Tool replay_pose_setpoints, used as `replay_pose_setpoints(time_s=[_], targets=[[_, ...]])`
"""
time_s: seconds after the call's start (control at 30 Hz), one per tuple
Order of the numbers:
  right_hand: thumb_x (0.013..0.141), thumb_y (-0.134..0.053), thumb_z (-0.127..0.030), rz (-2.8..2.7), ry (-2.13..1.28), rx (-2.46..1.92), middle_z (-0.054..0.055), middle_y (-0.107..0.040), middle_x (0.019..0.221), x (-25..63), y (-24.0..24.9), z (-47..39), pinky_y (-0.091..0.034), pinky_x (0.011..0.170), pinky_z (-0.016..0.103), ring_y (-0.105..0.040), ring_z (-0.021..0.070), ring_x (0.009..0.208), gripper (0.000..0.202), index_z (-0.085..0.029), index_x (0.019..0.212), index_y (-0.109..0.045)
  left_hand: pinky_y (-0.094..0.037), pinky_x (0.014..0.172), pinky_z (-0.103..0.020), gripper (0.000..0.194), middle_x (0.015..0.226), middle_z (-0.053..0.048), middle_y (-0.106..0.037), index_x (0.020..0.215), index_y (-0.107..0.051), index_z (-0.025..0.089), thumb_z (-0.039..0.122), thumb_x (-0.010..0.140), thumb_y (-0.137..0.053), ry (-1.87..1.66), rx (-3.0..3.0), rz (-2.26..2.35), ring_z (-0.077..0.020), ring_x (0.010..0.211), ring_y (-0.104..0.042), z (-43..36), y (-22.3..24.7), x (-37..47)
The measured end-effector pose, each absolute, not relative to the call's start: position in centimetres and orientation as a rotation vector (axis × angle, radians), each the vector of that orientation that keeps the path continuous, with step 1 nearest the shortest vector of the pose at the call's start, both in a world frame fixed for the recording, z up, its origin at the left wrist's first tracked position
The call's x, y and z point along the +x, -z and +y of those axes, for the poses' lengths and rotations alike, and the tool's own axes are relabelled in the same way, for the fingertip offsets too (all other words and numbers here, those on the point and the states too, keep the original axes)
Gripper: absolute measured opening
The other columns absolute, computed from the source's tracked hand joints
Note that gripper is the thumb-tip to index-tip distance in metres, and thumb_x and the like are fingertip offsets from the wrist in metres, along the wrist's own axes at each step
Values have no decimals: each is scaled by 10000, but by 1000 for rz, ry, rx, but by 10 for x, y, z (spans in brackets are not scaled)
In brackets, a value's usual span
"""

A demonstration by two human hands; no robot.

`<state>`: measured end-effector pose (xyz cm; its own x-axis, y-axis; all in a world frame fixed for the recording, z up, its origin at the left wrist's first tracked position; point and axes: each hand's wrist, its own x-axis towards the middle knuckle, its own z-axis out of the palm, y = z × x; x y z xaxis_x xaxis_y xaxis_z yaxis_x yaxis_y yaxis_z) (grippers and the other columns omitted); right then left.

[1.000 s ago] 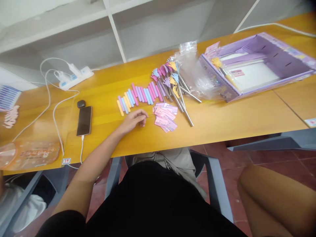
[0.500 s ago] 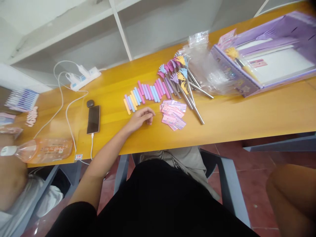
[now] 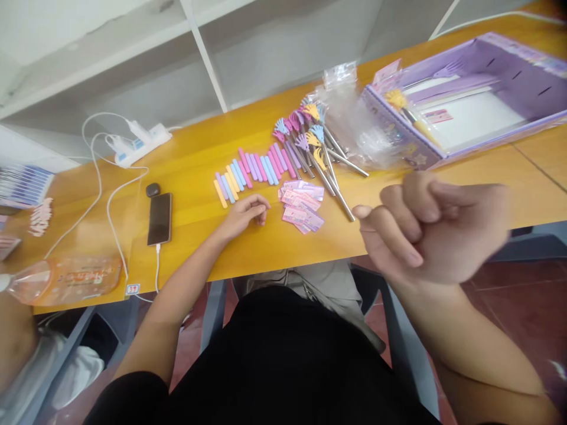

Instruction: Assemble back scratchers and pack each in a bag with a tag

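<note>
My left hand [image 3: 248,213] rests on the table with its fingers loosely bent and nothing in it. It lies between a row of pastel sticks [image 3: 254,168] and a pile of pink and purple cards [image 3: 302,206]. Raised above the table's front edge, close to the camera, is my right hand [image 3: 432,227], its fingers curled in and nothing visible in them. Behind the cards lie metal rods with coloured hand-shaped heads [image 3: 315,139], heaped beside clear plastic bags [image 3: 349,118].
A purple box [image 3: 403,133] stands at the right, with a bagged yellow hand-shaped item at its rim. At the left are a phone [image 3: 159,218], a small black case [image 3: 153,189], a power strip [image 3: 144,144] with white cables, and an orange-labelled bottle [image 3: 84,277]. Another person's arm shows far left.
My right hand has come into view at the right, raised and curled. My left hand stays in place on the table. The whole view has shifted slightly.
</note>
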<state>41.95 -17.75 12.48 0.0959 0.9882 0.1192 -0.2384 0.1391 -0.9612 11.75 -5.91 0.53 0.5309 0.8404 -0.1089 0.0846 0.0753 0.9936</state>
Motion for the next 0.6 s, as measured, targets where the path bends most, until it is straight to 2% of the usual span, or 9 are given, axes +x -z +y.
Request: replay_pose_setpoints(time_s=[0.03,0.13,0.23,0.3,0.37,0.47,0.6], targets=[[1056,-533,-515,-983,-1205,-923,-79,-166,555,417,-122,-174,-633,756,425,-201,119,365,542,-257,652,-279,-520,660,-272,250,753,3,-690,1014,-671,174,416,976,-725,-689,1392,866,-132,643,-671,-59,-5,117],[1033,-578,-544,-987,-1252,-898,-76,-202,575,413,-108,-165,-648,867,482,-254,124,408,532,-268,669,-305,-527,663,-273,261,765,1,-693,1029,-672,176,428,984,-721,-680,1387,859,-136,653,-680,-58,-3,116],[1045,-590,-528,-1028,-1178,-907,-58,-270,628,410,-95,-161,-656,839,486,-388,145,469,485,-275,710,-347,-533,668,-274,262,772,-1,-695,1039,-675,180,434,993,-716,-675,1390,868,-139,666,-684,-58,-1,115],[997,-709,-478,-1088,-1041,-952,-28,-426,741,408,-88,-162,-662,799,450,-590,183,644,384,-287,792,-446,-532,664,-273,260,766,2,-690,1031,-674,181,433,990,-719,-678,1390,869,-137,660,-678,-59,-2,116],[930,-825,-393,-1164,-854,-1038,19,-573,965,410,-82,-165,-667,793,418,-714,233,934,289,-305,914,-550,-530,657,-272,257,759,4,-685,1019,-673,181,429,983,-727,-681,1391,863,-136,653,-671,-60,-4,117],[954,-811,-323,-1405,-663,-1167,74,-630,1260,425,-74,-171,-689,863,451,-725,290,1183,168,-316,1046,-671,-529,655,-274,243,758,3,-682,1014,-675,182,417,980,-727,-680,1397,866,-135,655,-664,-61,-6,118],[1015,-756,-367,-1861,-582,-1282,104,-694,1365,455,-81,-192,-686,990,534,-713,335,1281,154,-330,1162,-783,-520,649,-274,235,762,2,-679,1005,-673,182,410,981,-728,-683,1399,866,-133,657,-660,-62,-7,119]])
